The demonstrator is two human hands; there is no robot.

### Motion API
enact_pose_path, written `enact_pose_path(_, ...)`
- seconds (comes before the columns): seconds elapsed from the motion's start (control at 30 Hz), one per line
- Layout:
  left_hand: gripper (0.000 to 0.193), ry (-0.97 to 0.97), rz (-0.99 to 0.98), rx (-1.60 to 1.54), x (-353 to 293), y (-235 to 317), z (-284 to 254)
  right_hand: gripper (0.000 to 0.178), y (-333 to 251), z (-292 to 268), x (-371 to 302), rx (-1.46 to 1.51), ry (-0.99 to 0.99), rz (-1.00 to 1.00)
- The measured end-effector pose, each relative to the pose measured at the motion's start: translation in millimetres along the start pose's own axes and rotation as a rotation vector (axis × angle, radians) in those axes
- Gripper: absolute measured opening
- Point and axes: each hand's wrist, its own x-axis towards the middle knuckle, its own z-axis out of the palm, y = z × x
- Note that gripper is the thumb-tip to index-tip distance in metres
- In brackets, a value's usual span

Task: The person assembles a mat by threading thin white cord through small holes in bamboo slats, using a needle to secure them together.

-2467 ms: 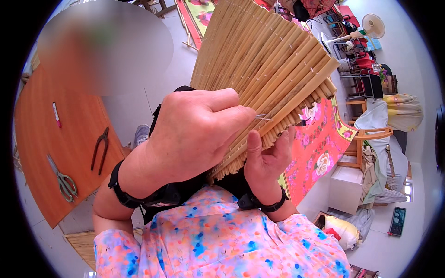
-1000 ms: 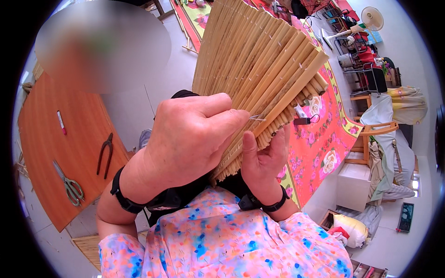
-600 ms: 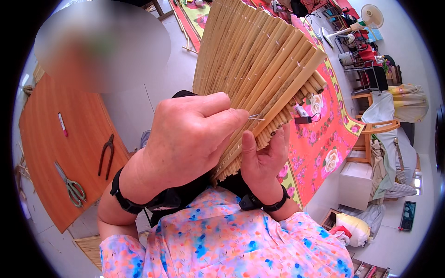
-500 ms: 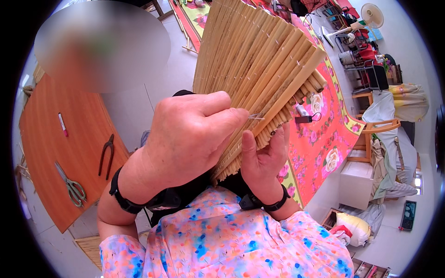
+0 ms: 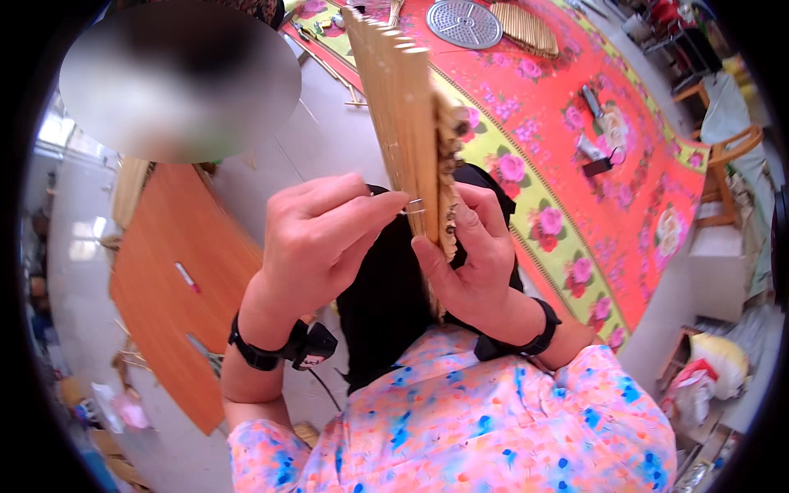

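Observation:
A bundle of bamboo slats (image 5: 398,107), bound side by side with thin stitches, stands nearly edge-on in front of me above my lap. My left hand (image 5: 316,234) is closed in a pinch at its left face, holding thin pale strands (image 5: 413,205) that run against the slats. From the right, my right hand (image 5: 475,263) grips the bundle's lower part, its thumb at the near edge and its fingers behind the uneven slat ends. Whether the strands are thread or wire I cannot tell.
At left, a brown wooden board (image 5: 156,255) bears a marker (image 5: 187,277) and partly hidden scissors (image 5: 205,353). A red floral cloth (image 5: 526,107) at right carries a perforated metal disc (image 5: 464,23), another slat bundle (image 5: 526,31), a handled tool (image 5: 592,101) and a tube (image 5: 590,150).
The slat bundle has turned from showing its broad face to nearly edge-on. My left hand stays pinched at the strands, and my right hand still grips the bundle. The view has shifted.

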Motion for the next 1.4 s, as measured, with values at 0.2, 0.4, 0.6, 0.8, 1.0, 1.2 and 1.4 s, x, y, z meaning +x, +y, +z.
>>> enact_pose_path(0.2, 0.017, -0.032, -0.135, 0.058, -4, 11, -2, 0.054, 4, 11, -10, 0.158, 0.026, 0.073)
enact_pose_path(0.4, 0.012, -0.124, -0.273, 0.124, -6, 21, -13, 0.057, 11, 10, -6, 0.169, 0.085, 0.001)
enact_pose_path(0.6, 0.008, -0.225, -0.35, 0.183, -2, 28, -20, 0.06, 18, 12, -7, 0.234, 0.133, 0.007)
enact_pose_path(0.8, 0.009, -0.238, -0.353, 0.21, 0, 28, -19, 0.064, 25, 13, -5, 0.267, 0.159, 0.004)
enact_pose_path(1.0, 0.014, -0.133, -0.312, 0.149, -17, 20, -10, 0.068, 26, 8, -1, 0.337, 0.097, 0.022)
enact_pose_path(1.2, 0.015, -0.079, -0.285, 0.218, -20, 23, -1, 0.067, 25, 11, 0, 0.367, 0.102, 0.029)
enact_pose_path(1.4, 0.019, -0.004, -0.22, 0.202, -20, 19, 6, 0.062, 26, 10, 0, 0.344, 0.075, 0.004)
